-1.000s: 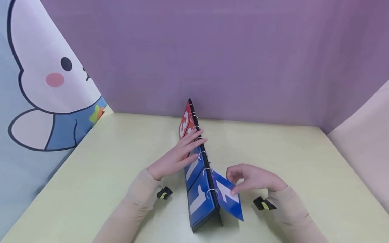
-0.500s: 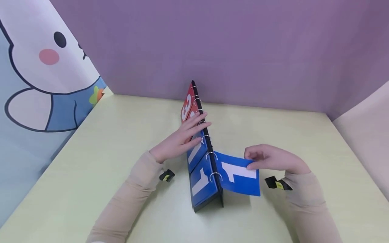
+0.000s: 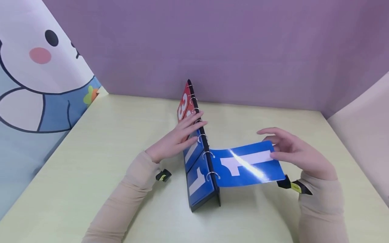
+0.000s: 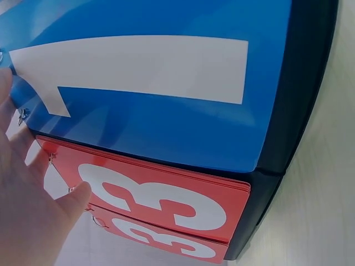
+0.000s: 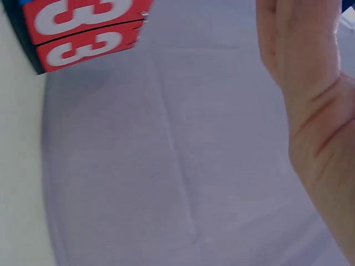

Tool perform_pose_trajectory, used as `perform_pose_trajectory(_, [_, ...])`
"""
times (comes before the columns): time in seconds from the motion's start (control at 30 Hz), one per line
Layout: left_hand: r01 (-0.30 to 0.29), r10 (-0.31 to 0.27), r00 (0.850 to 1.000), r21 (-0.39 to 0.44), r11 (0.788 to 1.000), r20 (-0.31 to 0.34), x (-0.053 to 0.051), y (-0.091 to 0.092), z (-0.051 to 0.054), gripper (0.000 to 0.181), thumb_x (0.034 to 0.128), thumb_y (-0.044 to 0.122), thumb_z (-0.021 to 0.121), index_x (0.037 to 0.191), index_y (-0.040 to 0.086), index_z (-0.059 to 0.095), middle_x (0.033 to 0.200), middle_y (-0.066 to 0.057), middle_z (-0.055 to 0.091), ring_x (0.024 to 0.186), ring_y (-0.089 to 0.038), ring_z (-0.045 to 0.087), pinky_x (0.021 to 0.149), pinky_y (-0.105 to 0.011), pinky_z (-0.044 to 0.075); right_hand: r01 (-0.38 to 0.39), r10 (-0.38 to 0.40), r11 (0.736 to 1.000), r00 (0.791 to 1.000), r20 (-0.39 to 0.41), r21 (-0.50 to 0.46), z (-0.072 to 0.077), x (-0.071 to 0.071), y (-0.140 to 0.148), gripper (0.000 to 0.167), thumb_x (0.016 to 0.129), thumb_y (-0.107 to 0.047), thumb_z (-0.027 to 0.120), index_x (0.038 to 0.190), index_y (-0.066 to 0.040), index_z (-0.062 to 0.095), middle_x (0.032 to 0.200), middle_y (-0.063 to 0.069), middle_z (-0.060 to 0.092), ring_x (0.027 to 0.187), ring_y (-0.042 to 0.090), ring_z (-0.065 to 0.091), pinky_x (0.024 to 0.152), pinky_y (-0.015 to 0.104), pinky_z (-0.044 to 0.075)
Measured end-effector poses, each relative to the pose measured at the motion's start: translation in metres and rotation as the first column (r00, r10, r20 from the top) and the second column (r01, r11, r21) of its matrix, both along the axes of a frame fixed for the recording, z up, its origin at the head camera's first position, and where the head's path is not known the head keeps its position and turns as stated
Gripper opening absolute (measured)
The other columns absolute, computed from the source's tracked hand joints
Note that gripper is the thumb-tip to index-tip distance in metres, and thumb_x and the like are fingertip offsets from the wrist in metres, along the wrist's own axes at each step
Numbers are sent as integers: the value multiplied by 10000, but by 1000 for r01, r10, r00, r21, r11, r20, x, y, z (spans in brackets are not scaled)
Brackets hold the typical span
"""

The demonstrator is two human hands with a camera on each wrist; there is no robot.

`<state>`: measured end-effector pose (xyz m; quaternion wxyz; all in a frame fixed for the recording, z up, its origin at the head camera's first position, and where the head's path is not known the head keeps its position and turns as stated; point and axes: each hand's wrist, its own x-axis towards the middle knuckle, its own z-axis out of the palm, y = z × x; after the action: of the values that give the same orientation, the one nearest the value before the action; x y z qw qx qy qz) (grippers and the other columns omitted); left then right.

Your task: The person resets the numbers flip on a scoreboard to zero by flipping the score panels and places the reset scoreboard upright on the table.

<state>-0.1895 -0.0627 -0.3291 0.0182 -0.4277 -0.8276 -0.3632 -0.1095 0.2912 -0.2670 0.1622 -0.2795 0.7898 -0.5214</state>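
Note:
A tabletop flip scoreboard (image 3: 199,185) stands like a tent in the head view, its ridge running away from me. Blue cards marked 1 hang on its near left face, and red cards (image 3: 183,105) with a 3 lie farther back. My left hand (image 3: 170,143) rests across the black ridge near the middle, fingers extended. On the ridge's right side, my right hand (image 3: 299,157) pinches the outer edge of a blue number card (image 3: 246,167), thumb on top. Two rings (image 3: 213,175) still hold that card, which is stretched out nearly level above the table. The left wrist view shows the red cards (image 4: 161,197) beside my left thumb.
A pale yellow table (image 3: 121,128) lies under everything. Behind it rises a purple cloth wall (image 3: 243,50); a cartoon-printed sheet (image 3: 54,111) hangs at the left. A pale panel (image 3: 367,128) borders the right side.
My right hand has moved right and drawn the blue card from a steep hang out to nearly level. My left hand has stayed on the ridge. The head view has shifted.

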Motion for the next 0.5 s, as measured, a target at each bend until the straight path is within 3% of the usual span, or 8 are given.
perform_pose_trajectory(0.1, [-1,1,1000,6,1000,-4,0,-1,2,521,966,193,525,1458,132,363,1594,-37,137,1471,-212,80,1107,-546,292,-43,39,990,999,-32,-138,3,6,2,579,948,116,342,1478,-101,258,1217,32,597,1028,155,609,812,244,535])
perform_pose_trajectory(0.23, [-3,3,1000,7,1000,3,-1,0,1,529,962,200,532,1459,136,362,1593,-36,139,1469,-214,88,1091,-537,325,-167,148,939,985,-85,-301,1,9,2,554,965,20,274,1499,-26,134,1328,119,505,1144,210,568,857,289,538])
perform_pose_trajectory(0.3, [-5,5,1000,8,1000,8,-1,0,0,533,959,203,537,1459,139,364,1592,-33,143,1467,-212,94,1078,-530,348,-202,175,921,979,-109,-333,-1,11,0,570,979,-84,332,1494,7,105,1356,158,463,1176,243,545,850,324,546])
perform_pose_trajectory(0.5, [-11,11,1000,12,1000,18,-1,1,-1,532,956,213,540,1456,145,370,1591,-27,149,1468,-209,96,1069,-531,358,-163,131,921,985,-111,-355,-5,21,-5,776,921,-285,589,1483,20,149,1424,178,361,1232,266,481,824,354,555])
